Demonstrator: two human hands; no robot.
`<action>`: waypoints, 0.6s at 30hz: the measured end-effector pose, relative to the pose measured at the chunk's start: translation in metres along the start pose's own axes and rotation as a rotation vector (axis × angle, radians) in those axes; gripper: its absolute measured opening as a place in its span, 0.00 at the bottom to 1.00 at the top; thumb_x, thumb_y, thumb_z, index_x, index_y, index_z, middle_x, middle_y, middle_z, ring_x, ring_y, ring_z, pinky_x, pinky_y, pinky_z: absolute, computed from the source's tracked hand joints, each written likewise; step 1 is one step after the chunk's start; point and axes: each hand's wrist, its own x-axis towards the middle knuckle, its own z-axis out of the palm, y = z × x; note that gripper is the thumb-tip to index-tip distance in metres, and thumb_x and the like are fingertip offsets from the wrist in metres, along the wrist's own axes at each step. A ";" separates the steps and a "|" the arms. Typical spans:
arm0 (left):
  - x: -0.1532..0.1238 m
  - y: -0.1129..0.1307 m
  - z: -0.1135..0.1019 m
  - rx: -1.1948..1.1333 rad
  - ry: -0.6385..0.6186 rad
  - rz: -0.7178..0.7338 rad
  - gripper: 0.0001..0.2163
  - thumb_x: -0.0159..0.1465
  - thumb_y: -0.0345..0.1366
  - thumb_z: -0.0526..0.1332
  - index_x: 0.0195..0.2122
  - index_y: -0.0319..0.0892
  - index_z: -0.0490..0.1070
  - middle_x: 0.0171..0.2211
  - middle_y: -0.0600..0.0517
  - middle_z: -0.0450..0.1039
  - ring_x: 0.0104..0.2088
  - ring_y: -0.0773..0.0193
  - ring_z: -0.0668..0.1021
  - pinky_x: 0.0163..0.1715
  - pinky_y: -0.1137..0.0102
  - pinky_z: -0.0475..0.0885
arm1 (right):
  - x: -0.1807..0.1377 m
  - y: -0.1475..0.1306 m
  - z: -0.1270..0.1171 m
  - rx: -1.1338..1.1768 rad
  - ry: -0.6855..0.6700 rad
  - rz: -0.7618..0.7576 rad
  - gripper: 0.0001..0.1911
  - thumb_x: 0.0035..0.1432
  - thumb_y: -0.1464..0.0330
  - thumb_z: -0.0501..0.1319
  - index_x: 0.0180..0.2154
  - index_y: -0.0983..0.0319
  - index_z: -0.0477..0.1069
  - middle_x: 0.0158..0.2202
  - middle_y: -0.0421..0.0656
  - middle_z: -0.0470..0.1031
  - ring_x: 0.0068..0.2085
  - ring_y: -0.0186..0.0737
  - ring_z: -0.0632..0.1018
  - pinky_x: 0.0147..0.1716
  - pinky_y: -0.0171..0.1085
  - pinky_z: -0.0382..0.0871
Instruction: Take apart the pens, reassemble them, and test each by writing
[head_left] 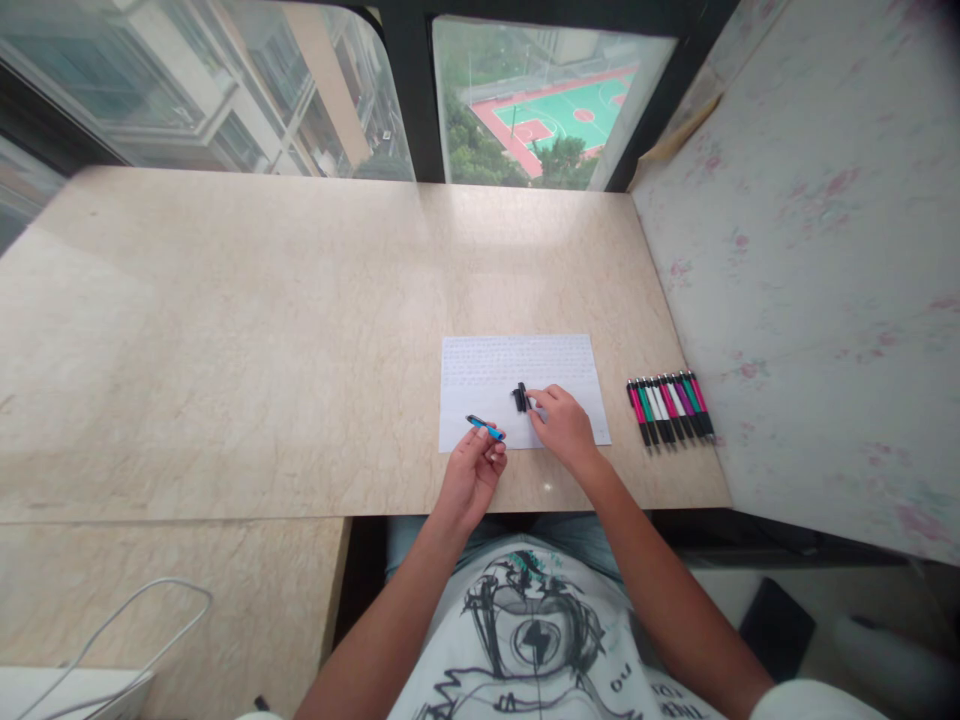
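Note:
A sheet of paper (pixel 480 400) with rows of handwriting lies on the table. In my left hand (pixel 472 470), thumb and fingers pinch a blue pen barrel (pixel 487 430) with a dark clip end, tilted above the paper's lower left part. Several short black pen parts (pixel 520 398) lie close together near the middle of the sheet. My right hand (pixel 561 424) is over the paper's right half, thumb and forefinger closed at the rightmost black part. The fingers partly cover that piece.
A row of several pens (pixel 671 410) with pink, green, white and purple barrels lies at the right, beside the wallpapered wall (pixel 810 280). The pale table (pixel 262 350) reaches back to the windows. A white cable (pixel 172 582) lies at lower left.

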 end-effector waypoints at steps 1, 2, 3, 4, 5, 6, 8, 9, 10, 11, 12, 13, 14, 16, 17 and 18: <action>0.000 0.000 0.000 0.001 0.000 0.002 0.09 0.56 0.34 0.70 0.37 0.37 0.74 0.32 0.51 0.75 0.28 0.74 0.75 0.30 0.80 0.72 | 0.000 0.000 0.000 -0.005 -0.008 0.001 0.15 0.60 0.72 0.59 0.49 0.58 0.73 0.41 0.46 0.75 0.42 0.41 0.75 0.40 0.36 0.67; 0.000 0.001 -0.001 0.004 0.001 0.006 0.10 0.56 0.34 0.70 0.37 0.37 0.74 0.32 0.51 0.75 0.28 0.74 0.75 0.29 0.80 0.72 | 0.001 0.000 -0.001 -0.012 -0.014 0.003 0.15 0.60 0.71 0.59 0.48 0.58 0.73 0.40 0.46 0.75 0.42 0.41 0.75 0.40 0.36 0.67; 0.001 0.001 -0.001 0.008 0.002 0.009 0.10 0.56 0.34 0.70 0.37 0.37 0.74 0.32 0.51 0.75 0.28 0.74 0.75 0.30 0.80 0.72 | 0.001 0.000 -0.002 -0.022 -0.016 0.008 0.15 0.60 0.71 0.59 0.49 0.58 0.73 0.40 0.45 0.75 0.41 0.41 0.75 0.39 0.36 0.67; 0.001 0.002 -0.001 0.013 0.003 0.012 0.10 0.56 0.34 0.70 0.37 0.37 0.74 0.32 0.51 0.75 0.28 0.74 0.75 0.30 0.79 0.72 | 0.000 -0.001 -0.003 -0.034 -0.016 0.015 0.15 0.60 0.71 0.59 0.49 0.58 0.72 0.40 0.45 0.75 0.41 0.41 0.75 0.39 0.36 0.67; 0.001 0.002 -0.001 0.019 0.004 0.017 0.10 0.56 0.34 0.70 0.37 0.37 0.74 0.32 0.51 0.75 0.28 0.74 0.75 0.30 0.79 0.72 | -0.001 -0.002 -0.004 -0.052 -0.015 0.025 0.15 0.60 0.70 0.59 0.50 0.59 0.72 0.41 0.46 0.75 0.41 0.42 0.75 0.38 0.36 0.67; 0.001 0.003 -0.001 0.024 0.003 0.021 0.10 0.56 0.34 0.70 0.37 0.37 0.74 0.32 0.51 0.75 0.28 0.74 0.75 0.30 0.79 0.72 | -0.002 -0.003 -0.005 -0.076 -0.015 0.038 0.16 0.60 0.70 0.59 0.50 0.59 0.71 0.41 0.46 0.75 0.41 0.42 0.75 0.37 0.37 0.66; 0.001 0.003 -0.001 0.033 0.003 0.030 0.10 0.56 0.34 0.70 0.37 0.37 0.74 0.32 0.51 0.75 0.28 0.74 0.75 0.29 0.79 0.72 | -0.006 -0.006 -0.008 -0.130 -0.026 0.063 0.17 0.60 0.68 0.59 0.52 0.59 0.69 0.41 0.48 0.75 0.41 0.44 0.75 0.35 0.37 0.66; 0.002 0.003 -0.001 0.037 0.004 0.033 0.10 0.56 0.33 0.70 0.37 0.37 0.74 0.32 0.51 0.75 0.28 0.74 0.75 0.29 0.79 0.72 | -0.009 -0.008 -0.009 -0.157 -0.031 0.076 0.18 0.60 0.68 0.60 0.52 0.60 0.68 0.41 0.48 0.75 0.42 0.45 0.75 0.35 0.38 0.66; 0.002 0.003 -0.001 0.041 0.005 0.038 0.09 0.56 0.33 0.70 0.37 0.37 0.74 0.32 0.51 0.75 0.28 0.74 0.75 0.29 0.79 0.72 | -0.011 -0.011 -0.010 -0.184 -0.035 0.089 0.19 0.60 0.67 0.60 0.53 0.60 0.67 0.41 0.49 0.75 0.42 0.47 0.75 0.35 0.38 0.66; 0.002 0.002 -0.001 0.046 0.004 0.040 0.09 0.56 0.33 0.70 0.37 0.37 0.74 0.32 0.51 0.75 0.28 0.74 0.75 0.29 0.79 0.72 | -0.013 -0.013 -0.010 -0.211 -0.038 0.100 0.19 0.59 0.68 0.60 0.52 0.61 0.66 0.41 0.50 0.75 0.43 0.48 0.74 0.35 0.39 0.66; 0.002 0.002 -0.001 0.050 0.003 0.042 0.09 0.56 0.33 0.70 0.37 0.37 0.74 0.32 0.51 0.75 0.28 0.74 0.75 0.29 0.79 0.72 | -0.015 -0.015 -0.010 -0.238 -0.042 0.108 0.18 0.59 0.68 0.60 0.52 0.61 0.66 0.42 0.51 0.75 0.43 0.49 0.74 0.34 0.39 0.66; 0.002 0.002 0.000 0.055 0.002 0.044 0.09 0.56 0.33 0.70 0.37 0.37 0.74 0.32 0.51 0.75 0.28 0.73 0.75 0.29 0.79 0.72 | -0.016 -0.017 -0.010 -0.266 -0.049 0.115 0.18 0.59 0.69 0.59 0.51 0.62 0.66 0.42 0.52 0.75 0.44 0.50 0.74 0.34 0.39 0.66; 0.002 0.002 0.000 0.060 0.001 0.046 0.10 0.56 0.33 0.70 0.37 0.37 0.74 0.32 0.51 0.75 0.28 0.73 0.75 0.29 0.79 0.72 | -0.017 -0.019 -0.009 -0.293 -0.060 0.123 0.16 0.59 0.71 0.58 0.50 0.62 0.66 0.42 0.53 0.75 0.43 0.50 0.74 0.33 0.39 0.66; 0.002 0.003 0.001 0.074 0.003 0.053 0.10 0.55 0.33 0.70 0.37 0.37 0.74 0.32 0.51 0.75 0.28 0.74 0.75 0.30 0.79 0.71 | -0.016 -0.023 -0.008 -0.338 -0.087 0.145 0.13 0.60 0.76 0.55 0.47 0.62 0.67 0.40 0.54 0.75 0.42 0.49 0.75 0.31 0.38 0.65; 0.002 0.003 0.002 0.083 0.005 0.056 0.10 0.55 0.33 0.70 0.37 0.37 0.74 0.32 0.51 0.75 0.28 0.74 0.75 0.30 0.79 0.71 | -0.014 -0.024 -0.007 -0.353 -0.097 0.163 0.13 0.60 0.78 0.53 0.45 0.63 0.68 0.39 0.54 0.75 0.40 0.49 0.76 0.31 0.38 0.65; 0.002 0.004 0.002 0.092 0.006 0.061 0.11 0.55 0.34 0.70 0.37 0.37 0.74 0.32 0.51 0.75 0.28 0.74 0.75 0.30 0.79 0.71 | -0.013 -0.026 -0.006 -0.362 -0.103 0.183 0.13 0.60 0.79 0.51 0.44 0.63 0.68 0.39 0.54 0.75 0.39 0.48 0.77 0.31 0.38 0.65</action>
